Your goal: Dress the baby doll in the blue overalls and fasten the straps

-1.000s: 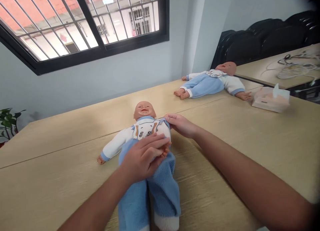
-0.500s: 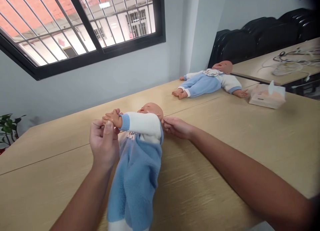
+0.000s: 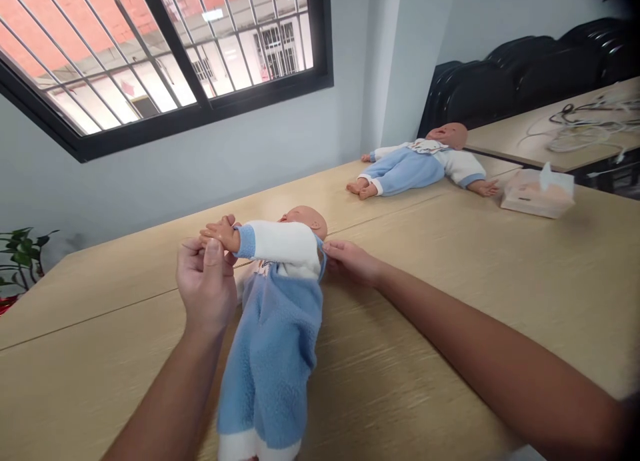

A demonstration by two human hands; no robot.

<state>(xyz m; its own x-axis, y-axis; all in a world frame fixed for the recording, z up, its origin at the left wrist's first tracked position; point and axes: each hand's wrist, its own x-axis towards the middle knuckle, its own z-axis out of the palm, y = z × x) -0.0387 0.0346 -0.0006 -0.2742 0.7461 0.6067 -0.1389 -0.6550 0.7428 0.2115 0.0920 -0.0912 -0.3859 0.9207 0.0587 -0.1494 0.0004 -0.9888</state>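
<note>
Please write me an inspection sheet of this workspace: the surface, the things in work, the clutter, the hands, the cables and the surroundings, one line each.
Surface: light wooden table, a seam running across it.
Things in work: near doll in a blue and white suit, turned on its side, its arm raised.
Clutter: second doll lying on its back at the far side; tissue box beside it.
Hands: left hand grips the near doll's small hand; right hand pinches the blue collar at its neck.
Cables: pale tangle of cables on the next table.
Surroundings: barred window, grey wall, black chairs, a plant at the left edge.
</note>
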